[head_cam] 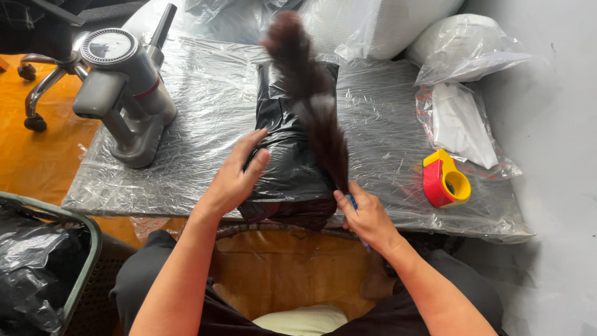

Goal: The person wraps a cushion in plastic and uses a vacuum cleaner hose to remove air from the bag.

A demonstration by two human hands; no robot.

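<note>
Duster [314, 106] pinched in right hand [368, 218], sweeping the black bag [286, 168]; left hand [236, 177] spread flat on it should brace firmly

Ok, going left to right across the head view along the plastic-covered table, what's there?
Grey handheld vacuum → left hand on the black bag → dark feather duster, held by the right hand → red-and-yellow tape dispenser.

Head-worn camera looks steeply down, close over the plastic-covered table [186, 180].
</note>
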